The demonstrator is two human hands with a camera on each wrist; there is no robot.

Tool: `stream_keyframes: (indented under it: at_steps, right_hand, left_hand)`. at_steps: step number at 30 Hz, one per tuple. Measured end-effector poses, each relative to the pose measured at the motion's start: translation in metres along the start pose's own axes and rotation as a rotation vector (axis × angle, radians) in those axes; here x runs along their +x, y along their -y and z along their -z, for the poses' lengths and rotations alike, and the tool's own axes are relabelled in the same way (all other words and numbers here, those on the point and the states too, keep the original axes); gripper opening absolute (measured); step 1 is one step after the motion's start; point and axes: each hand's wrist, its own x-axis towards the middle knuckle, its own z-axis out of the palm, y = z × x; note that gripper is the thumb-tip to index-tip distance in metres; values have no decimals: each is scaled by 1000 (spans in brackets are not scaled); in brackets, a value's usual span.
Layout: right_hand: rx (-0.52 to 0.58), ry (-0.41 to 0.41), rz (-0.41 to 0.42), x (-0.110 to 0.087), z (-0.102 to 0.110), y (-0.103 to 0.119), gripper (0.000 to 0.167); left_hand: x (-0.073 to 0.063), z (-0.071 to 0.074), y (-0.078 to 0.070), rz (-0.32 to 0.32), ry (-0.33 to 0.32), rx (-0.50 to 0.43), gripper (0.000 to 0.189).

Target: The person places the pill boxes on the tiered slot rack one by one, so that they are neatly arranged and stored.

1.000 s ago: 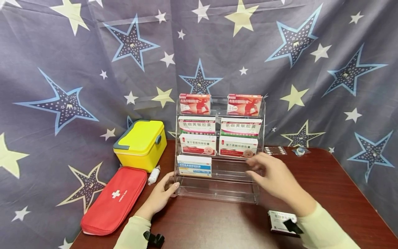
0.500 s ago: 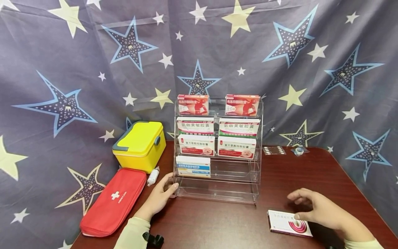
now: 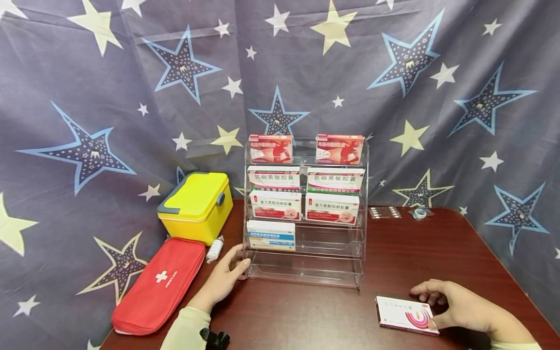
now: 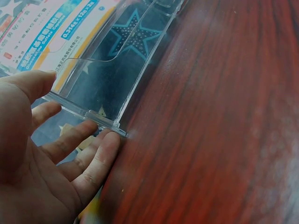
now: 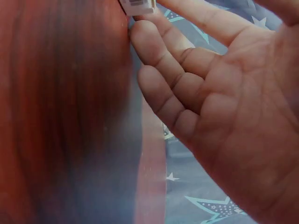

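A clear tiered display rack (image 3: 306,272) stands on the table, holding several medicine boxes. My left hand (image 3: 227,272) grips its lower left side; the left wrist view has the thumb before the side panel and fingertips (image 4: 110,140) at its bottom corner. Flat on the table at the right lies a white medicine box (image 3: 400,313) with pink arcs. My right hand (image 3: 465,308) is round its right end, thumb at the near corner and fingers past the far edge. Only a box end (image 5: 138,6) shows in the right wrist view.
The rack's fourth tier holds one blue-and-white box (image 3: 271,236) at its left. Left of the rack are a yellow case (image 3: 199,204), a red first-aid pouch (image 3: 159,287) and a small white bottle (image 3: 214,249). A blister strip (image 3: 385,212) and tape roll (image 3: 420,213) lie behind right.
My right hand has left the rack's right side, moved down and right, and closed round the end of the white box. My left hand has stayed on the rack.
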Motion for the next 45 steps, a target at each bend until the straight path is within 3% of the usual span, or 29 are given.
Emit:
stream_keyframes:
  at_steps: [8,19,31,34,39,45]
  right_hand:
    - [17,5,11,-2,0,0,39]
    - [239,35,-29,-2,2,-3,29]
    - [231,-31,-111,-9,8,-4,17]
    - [210,-92,-128,-10,11,-1,15]
    - [77,-296,-150,-6,21,14,16]
    - [-47,-552,-88,20,43,68,21]
  left_hand:
    - [0,0,-1,5,2,-5,47]
    - [0,0,-2,3,4,-2,47]
    - [0,-1,-3,7,1,-7,47]
    - [0,-2,-3,7,2,-7,47]
    - [0,-1,-4,1,3,-3,47]
    - [0,0,-2,-2,8,-5,47]
